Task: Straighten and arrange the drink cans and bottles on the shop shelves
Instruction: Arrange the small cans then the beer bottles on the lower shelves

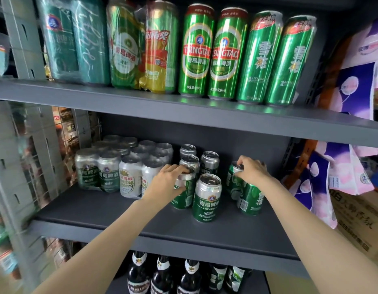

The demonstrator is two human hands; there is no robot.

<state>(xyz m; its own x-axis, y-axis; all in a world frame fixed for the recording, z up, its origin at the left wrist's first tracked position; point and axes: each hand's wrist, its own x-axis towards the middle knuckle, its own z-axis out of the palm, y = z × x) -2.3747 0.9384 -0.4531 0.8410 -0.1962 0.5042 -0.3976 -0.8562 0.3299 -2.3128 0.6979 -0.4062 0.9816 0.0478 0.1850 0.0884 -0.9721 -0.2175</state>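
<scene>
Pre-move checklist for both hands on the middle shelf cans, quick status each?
1. Left hand grips a green can by its top: ok.
2. Right hand grips the rear snowflake can at the rim: ok.
3. Held cans upright: not ok, both look tilted.
4. Front Tsingtao can stands close between the hands: cannot tell if it will be clear.
5. Bare middle shelf in front: ok.

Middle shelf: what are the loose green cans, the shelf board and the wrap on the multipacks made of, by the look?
Loose green cans: likely aluminium, bare silver tops with pull tabs, glossy printed sides.
Shelf board: probably painted sheet metal; matte dark grey, with a folded front lip.
Multipack wrap: clear plastic film, shiny and creased over the cans.
</scene>
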